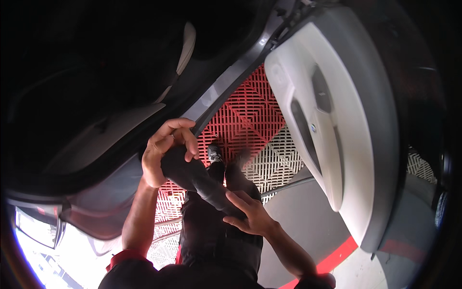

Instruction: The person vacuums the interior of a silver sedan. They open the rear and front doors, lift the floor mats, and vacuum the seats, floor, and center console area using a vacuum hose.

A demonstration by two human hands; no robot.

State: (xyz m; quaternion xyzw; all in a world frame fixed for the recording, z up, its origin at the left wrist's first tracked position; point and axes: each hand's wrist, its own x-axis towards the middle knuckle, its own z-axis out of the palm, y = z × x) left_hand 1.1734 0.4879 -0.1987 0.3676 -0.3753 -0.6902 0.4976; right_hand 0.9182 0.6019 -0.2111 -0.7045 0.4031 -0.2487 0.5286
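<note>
In the head view a dark elongated tool, seemingly a cordless polisher or vacuum with a rounded head (pixel 202 180), lies slantwise between my hands. My left hand (pixel 166 148) curls around its wide upper-left end, the fingertips over its top, a ring on one finger. My right hand (pixel 251 213) grips its narrow lower-right end, with the thumb beneath and fingers above. The exact kind of the thing cannot be told. To the right stands an open car door with a pale inner panel (pixel 350 119).
A car's metal door sill (pixel 207 97) runs diagonally, with a dark cabin and pale seat edges (pixel 186 47) at upper left. Underfoot are red slotted floor tiles (pixel 245 115), pale tiles (pixel 279 160) and a grey floor area (pixel 299 220) with a red border.
</note>
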